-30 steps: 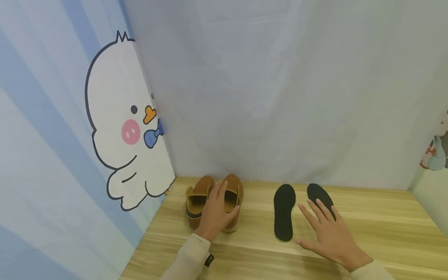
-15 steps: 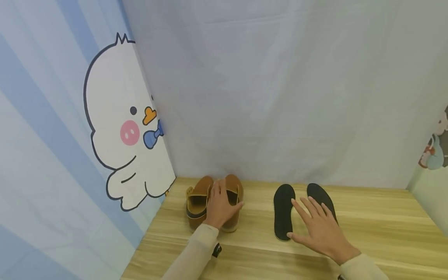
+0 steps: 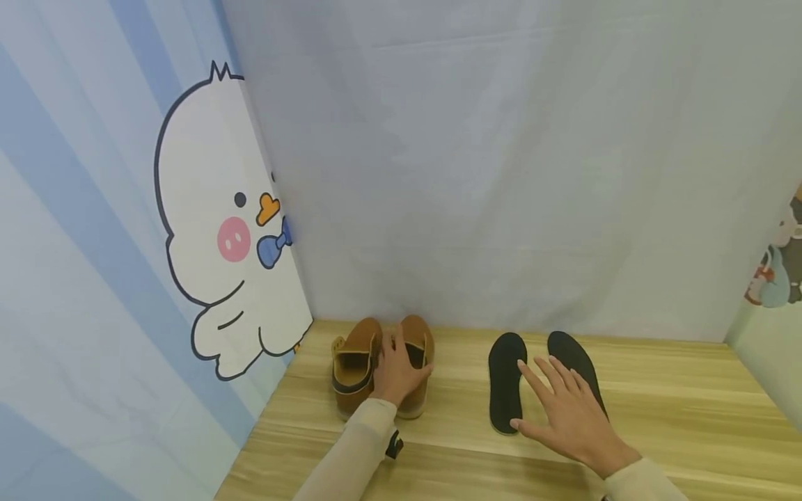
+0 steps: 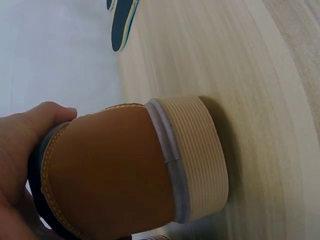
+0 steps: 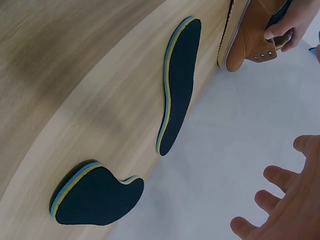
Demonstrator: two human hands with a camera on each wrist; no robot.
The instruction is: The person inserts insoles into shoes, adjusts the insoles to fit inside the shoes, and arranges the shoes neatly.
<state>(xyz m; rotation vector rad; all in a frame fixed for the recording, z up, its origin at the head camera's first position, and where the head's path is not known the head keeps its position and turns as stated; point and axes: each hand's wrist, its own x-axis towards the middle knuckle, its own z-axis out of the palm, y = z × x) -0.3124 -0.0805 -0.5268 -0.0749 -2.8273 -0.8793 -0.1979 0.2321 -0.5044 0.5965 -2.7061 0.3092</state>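
Two brown shoes stand side by side with toes toward the back curtain. My left hand (image 3: 396, 372) straddles the opening of the right-hand shoe (image 3: 415, 329), thumb at its right side and fingers toward the other shoe (image 3: 349, 400). In the left wrist view, thumb and fingers lie on both sides of the dark collar, behind the brown heel (image 4: 110, 170) and ribbed sole. My right hand (image 3: 573, 424) hovers with fingers spread, holding nothing. Near it lie two black insoles, the left one (image 3: 504, 383) and the right one (image 3: 573, 355), partly covered by my hand in the head view.
Everything lies on a wood-grain table (image 3: 457, 445). A pale grey curtain (image 3: 470, 174) hangs behind it. A blue-striped curtain with a white cartoon duck (image 3: 207, 181) closes off the left side.
My left hand has shifted slightly right over the right-hand shoe. My right hand has moved left toward the left insole. Shoes and insoles stay in place.
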